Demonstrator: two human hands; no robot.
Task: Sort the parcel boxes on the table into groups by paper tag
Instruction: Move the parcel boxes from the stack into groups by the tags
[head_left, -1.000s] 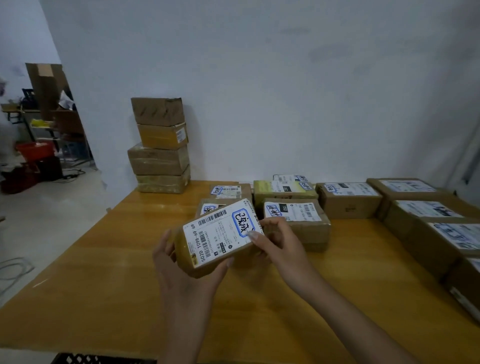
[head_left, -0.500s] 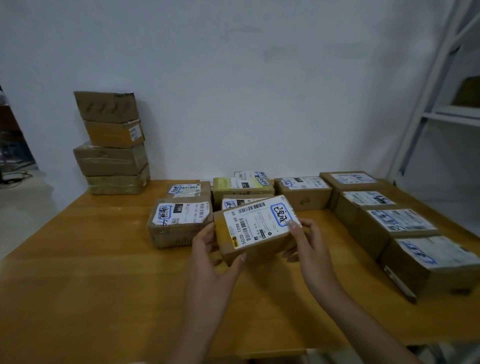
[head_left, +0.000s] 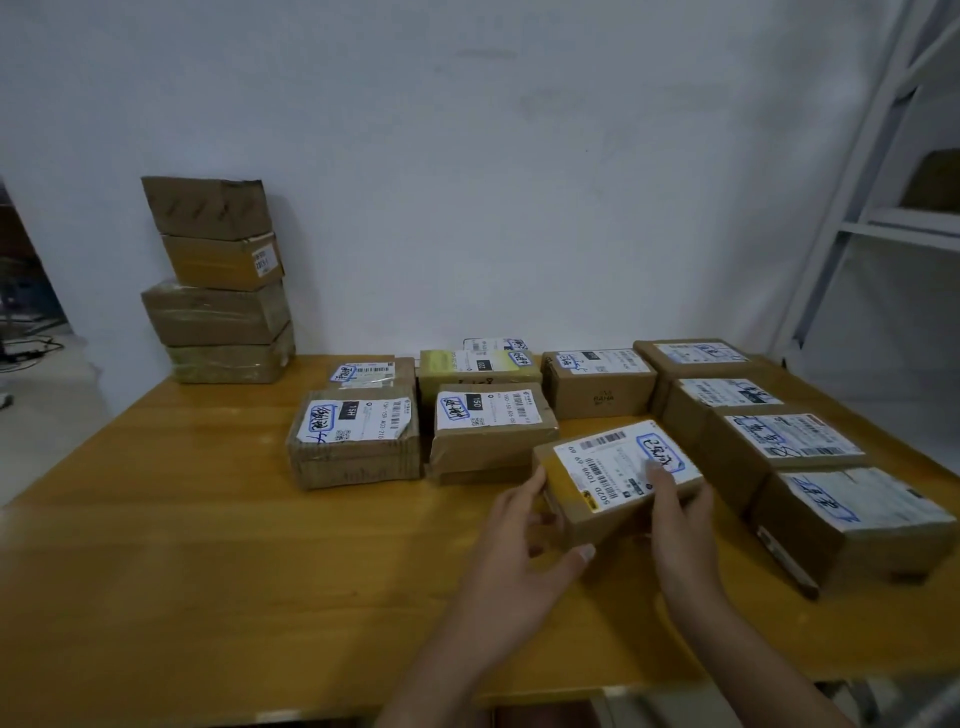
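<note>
A small brown parcel box (head_left: 592, 512) with a white barcode tag and blue handwriting sits low at the table's middle right. My left hand (head_left: 519, 551) grips its near left corner, thumb under the front edge. My right hand (head_left: 680, 525) holds its right side, fingers lying over the tag. Just right of it runs a row of tagged boxes, the nearest (head_left: 852, 525) and another (head_left: 779, 447) behind it. To the left stand two more tagged boxes (head_left: 353, 441) (head_left: 488, 431), with others behind them.
The wooden table (head_left: 208, 545) runs to a white wall. A stack of untagged brown boxes (head_left: 218, 291) stands at the back left corner. More tagged boxes (head_left: 597, 379) line the back. A metal shelf frame (head_left: 883, 182) rises at the right.
Both hands have carried the held box rightward and lower, to a spot beside the right-hand row of boxes. The view has turned to the right.
</note>
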